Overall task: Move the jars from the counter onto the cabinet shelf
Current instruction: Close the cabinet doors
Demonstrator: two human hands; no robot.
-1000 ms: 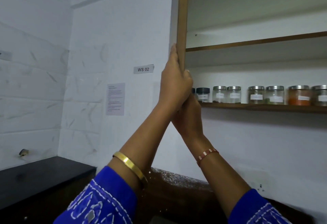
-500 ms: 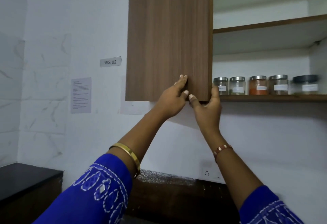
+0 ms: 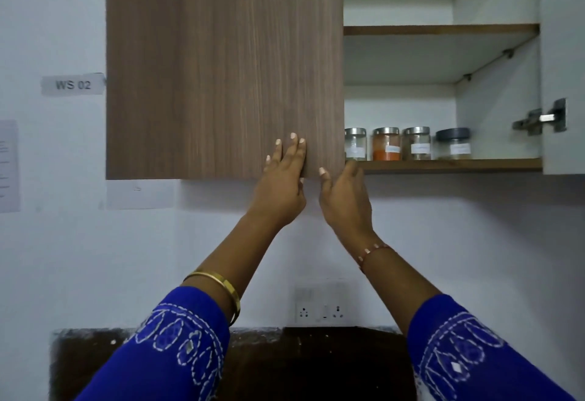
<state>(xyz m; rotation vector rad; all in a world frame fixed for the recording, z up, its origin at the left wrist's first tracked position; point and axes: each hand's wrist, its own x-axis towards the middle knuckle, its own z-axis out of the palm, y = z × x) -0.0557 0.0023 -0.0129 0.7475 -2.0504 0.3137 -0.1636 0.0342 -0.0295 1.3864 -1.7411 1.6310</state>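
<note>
Wood-grain cabinet door (image 3: 224,65) under our flat, straight-fingered left hand (image 3: 281,179), our right hand (image 3: 345,198) hooks its lower corner, and four jars (image 3: 408,143) line the cabinet shelf (image 3: 449,165) beside it.

Both arms raised, crossing inward; left hand (image 3: 281,184) flat, fingers straight and together, pointing up; right hand (image 3: 346,196) just beside it, fingers curled, thumb up; wrists well apart.
</note>
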